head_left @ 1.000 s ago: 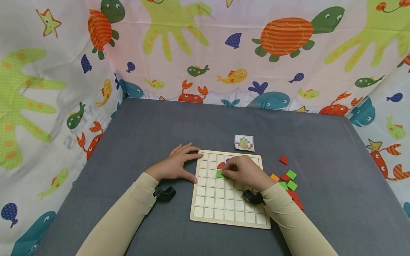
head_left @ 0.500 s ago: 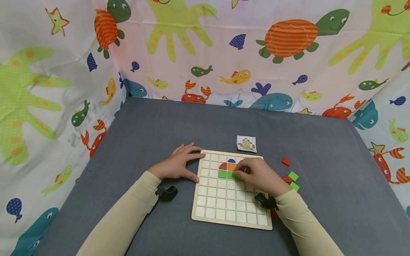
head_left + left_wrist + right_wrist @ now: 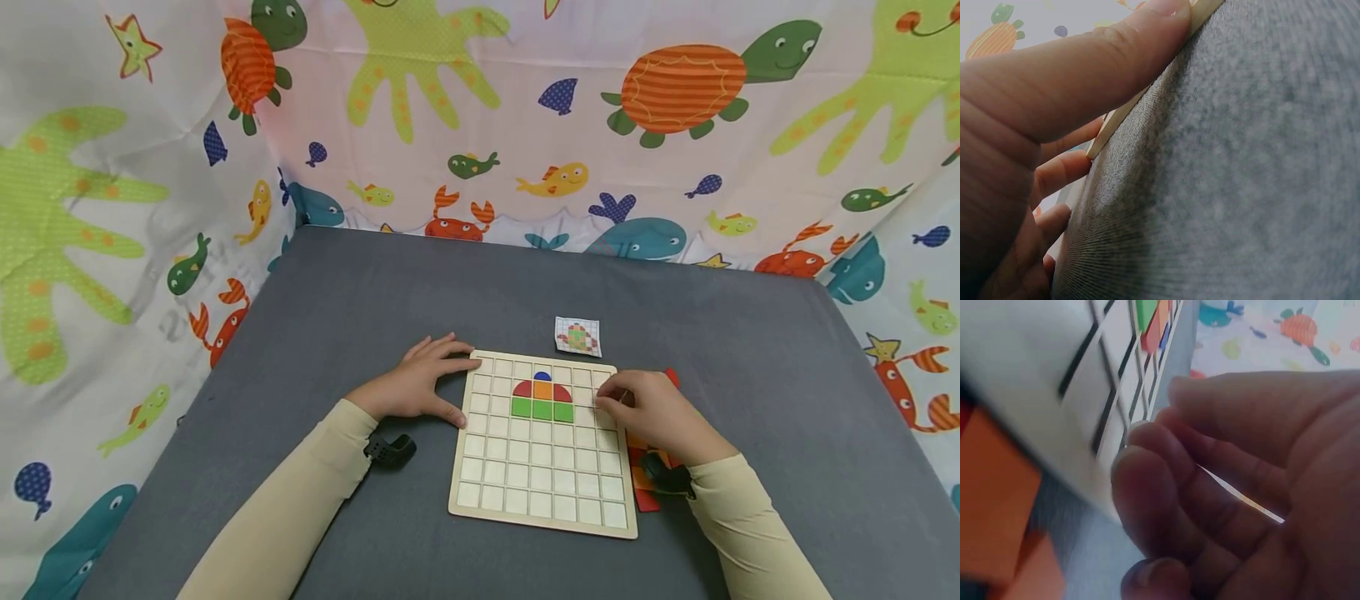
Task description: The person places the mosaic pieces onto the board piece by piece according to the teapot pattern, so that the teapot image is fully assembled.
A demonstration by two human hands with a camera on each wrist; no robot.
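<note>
Bench [image 3: 390, 283]: grey; sea-animal curtain [image 3: 465, 92] beyond, at 12 o'clock.
Grid board [image 3: 506, 477]: lying flat on bench.
Left hand [image 3: 411, 385]: fingers spread, touching board edge, 10 o'clock.
Right hand [image 3: 647, 412]: fingers loosely bent near thumb; over board edge, 2 o'clock.
Set tiles [image 3: 542, 392]: in cells toward 12 o'clock.
Loose tiles [image 3: 647, 501]: beside board, 3 o'clock, partly hidden.

Plain beige long sleeves [image 3: 273, 504] [image 3: 753, 525] run in from lower left and lower right, creased near the cuffs. Both hands [image 3: 411, 382] [image 3: 660, 410] are bare, with black wrist cameras [image 3: 393, 451] [image 3: 667, 475] below.
</note>
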